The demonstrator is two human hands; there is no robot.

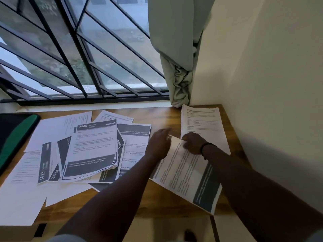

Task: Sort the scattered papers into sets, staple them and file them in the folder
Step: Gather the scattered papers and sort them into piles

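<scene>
White printed set (187, 177), dark footer band, both hands' grip at top edge.

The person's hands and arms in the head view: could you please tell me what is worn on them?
Both forearms are bare, with no sleeves reaching the wrists. The right hand has a thin black band round its wrist. The left hand shows no band, watch or glove. No rings can be made out on either hand.

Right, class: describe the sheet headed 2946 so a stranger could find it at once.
Start at the barred window, then drop to the wooden desk beneath it. In the scattered papers on its left, the 2946 sheet tops a stack, the only one showing that number.
</scene>
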